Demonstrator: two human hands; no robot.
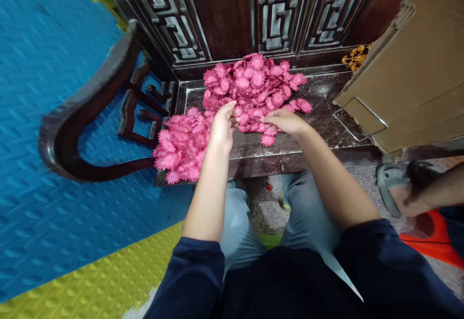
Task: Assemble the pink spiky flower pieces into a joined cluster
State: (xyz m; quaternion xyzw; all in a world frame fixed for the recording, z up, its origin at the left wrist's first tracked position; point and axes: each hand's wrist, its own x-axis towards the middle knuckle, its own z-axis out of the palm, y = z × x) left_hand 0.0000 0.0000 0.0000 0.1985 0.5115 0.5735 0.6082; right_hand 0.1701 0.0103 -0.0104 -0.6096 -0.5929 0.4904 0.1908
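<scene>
Many pink flower-shaped pieces with notched petals lie in two heaps on a dark wooden bench seat. The larger heap (pixel 257 79) is against the backrest, and the smaller heap (pixel 183 145) lies at the left front edge. My left hand (pixel 224 124) is over the gap between the heaps, its fingers curled inward; whatever they hold is hidden. Facing it, my right hand (pixel 286 121) has thumb and fingers pinched together at a pink flower piece (pixel 258 119) by the front of the larger heap. A single loose flower (pixel 268 140) lies just below the right hand.
The bench (pixel 253 146) has a carved lattice back and a curved armrest (pixel 87 96) at left. A large cardboard piece (pixel 416 67) with a wire handle (pixel 360 120) stands at right, near orange pieces (pixel 357 58). Another person's sandalled foot (pixel 393 191) is at the right.
</scene>
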